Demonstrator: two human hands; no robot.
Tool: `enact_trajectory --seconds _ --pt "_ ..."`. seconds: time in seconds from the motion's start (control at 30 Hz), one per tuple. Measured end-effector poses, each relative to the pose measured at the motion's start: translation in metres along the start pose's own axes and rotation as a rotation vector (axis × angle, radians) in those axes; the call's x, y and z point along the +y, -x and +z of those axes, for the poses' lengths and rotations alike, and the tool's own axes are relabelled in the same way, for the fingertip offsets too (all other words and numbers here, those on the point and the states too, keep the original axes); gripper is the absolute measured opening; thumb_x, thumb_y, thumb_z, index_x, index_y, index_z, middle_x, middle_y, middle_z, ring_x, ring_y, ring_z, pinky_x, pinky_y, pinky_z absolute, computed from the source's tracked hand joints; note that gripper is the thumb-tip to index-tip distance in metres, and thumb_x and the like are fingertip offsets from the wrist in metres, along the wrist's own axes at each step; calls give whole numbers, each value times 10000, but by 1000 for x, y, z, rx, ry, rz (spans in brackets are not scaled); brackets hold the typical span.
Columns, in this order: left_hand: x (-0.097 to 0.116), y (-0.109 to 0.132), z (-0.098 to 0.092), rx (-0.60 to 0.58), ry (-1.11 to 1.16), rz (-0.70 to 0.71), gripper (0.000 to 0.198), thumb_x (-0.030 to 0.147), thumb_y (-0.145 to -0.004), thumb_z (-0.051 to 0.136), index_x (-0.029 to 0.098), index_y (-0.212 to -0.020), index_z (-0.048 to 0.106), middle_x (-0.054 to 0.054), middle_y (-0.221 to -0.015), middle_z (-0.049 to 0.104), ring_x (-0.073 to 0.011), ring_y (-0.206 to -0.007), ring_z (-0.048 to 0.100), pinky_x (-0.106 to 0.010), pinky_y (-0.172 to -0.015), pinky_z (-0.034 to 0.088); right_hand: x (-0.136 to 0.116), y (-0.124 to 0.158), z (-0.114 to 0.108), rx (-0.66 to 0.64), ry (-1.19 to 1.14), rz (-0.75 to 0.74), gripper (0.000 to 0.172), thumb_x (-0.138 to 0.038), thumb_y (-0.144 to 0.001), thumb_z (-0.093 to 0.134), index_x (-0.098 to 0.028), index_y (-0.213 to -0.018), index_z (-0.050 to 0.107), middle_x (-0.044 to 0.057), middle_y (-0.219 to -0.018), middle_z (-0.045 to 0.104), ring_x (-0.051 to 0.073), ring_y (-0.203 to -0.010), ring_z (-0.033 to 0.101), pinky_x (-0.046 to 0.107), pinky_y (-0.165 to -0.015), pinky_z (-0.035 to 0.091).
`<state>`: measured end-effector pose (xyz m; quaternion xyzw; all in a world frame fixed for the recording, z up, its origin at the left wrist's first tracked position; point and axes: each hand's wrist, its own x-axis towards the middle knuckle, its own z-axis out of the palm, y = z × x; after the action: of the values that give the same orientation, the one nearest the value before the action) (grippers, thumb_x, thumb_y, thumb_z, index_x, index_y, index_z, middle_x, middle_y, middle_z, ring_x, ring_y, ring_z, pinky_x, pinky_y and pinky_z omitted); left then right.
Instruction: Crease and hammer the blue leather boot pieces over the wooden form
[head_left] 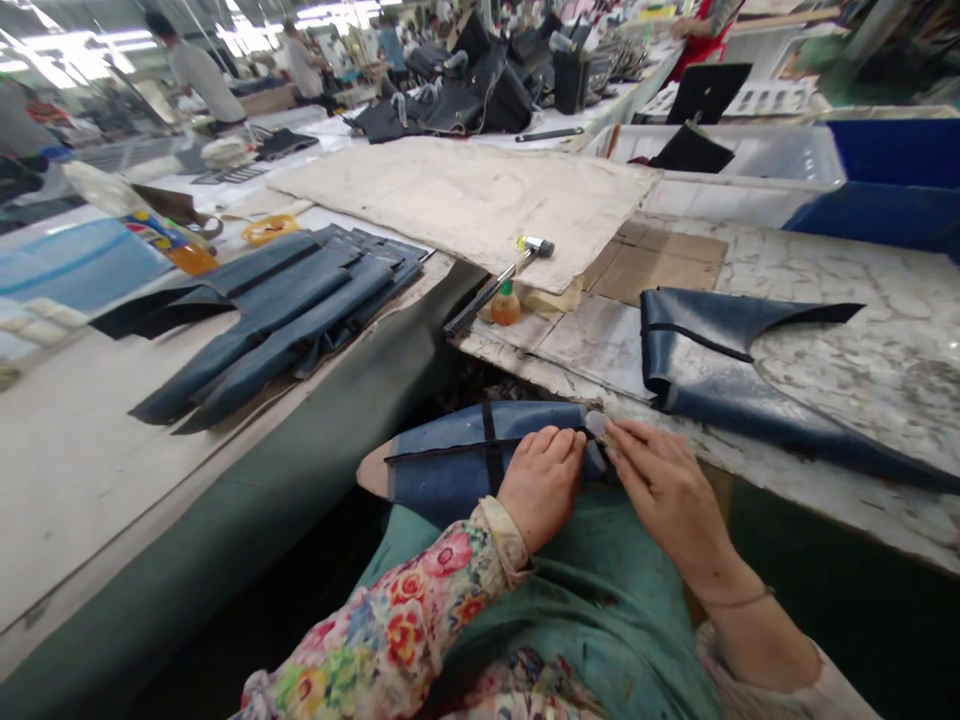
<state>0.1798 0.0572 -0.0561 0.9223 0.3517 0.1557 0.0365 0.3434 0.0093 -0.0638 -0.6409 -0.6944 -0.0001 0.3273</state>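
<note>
That blue leather-look piece (442, 490) lies across the green apron (622, 560), below the worktop (802, 255). I'd guess it's fairly light, with a bendy, slightly slick skin and a firmer core near the beige tip (373, 472). Best hold is probably the middle, by the black band. The left grip (541, 478) curls over it, most of the piece running out toward 9–10 o'clock; the right grip (667, 490) pinches a small pale bit (598, 424) at its 10 o'clock.
</note>
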Motion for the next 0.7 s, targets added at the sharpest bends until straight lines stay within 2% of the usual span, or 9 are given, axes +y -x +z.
enact_trajectory --seconds 0.1,0.33,0.5,0.7 --pt "-6 7 -2 4 9 -26 366 210 -923 339 131 -1257 467 -57 -1180 581 -200 -1094 469 -351 -969 402 -8 -2 0 8 26 -50 340 -276 -870 461 -189 -1173 591 87 -1112 629 206 -1050 540 402 -958 449" --pt "-21 23 -6 25 -11 -56 358 180 -891 417 114 -1232 504 -64 -1166 599 -201 -1061 492 -339 -969 404 -27 -2 18 -34 96 -106 301 -208 -858 479 -146 -1118 619 82 -1074 653 183 -1014 544 357 -933 482" --pt "-35 41 -16 82 -84 -80 330 174 -877 461 139 -1196 538 -56 -1134 625 -200 -1025 515 -352 -924 405 -50 -4 27 -34 118 -174 299 -181 -856 483 -142 -1122 614 61 -1072 658 177 -988 532 318 -889 503" --pt "-46 60 -25 152 -166 -142 246 175 -871 484 155 -1090 593 -45 -1051 655 -206 -1006 530 -360 -902 383 -75 -9 38 -111 122 -203 306 -178 -862 469 -152 -1140 596 65 -1097 648 186 -979 530 333 -876 508"
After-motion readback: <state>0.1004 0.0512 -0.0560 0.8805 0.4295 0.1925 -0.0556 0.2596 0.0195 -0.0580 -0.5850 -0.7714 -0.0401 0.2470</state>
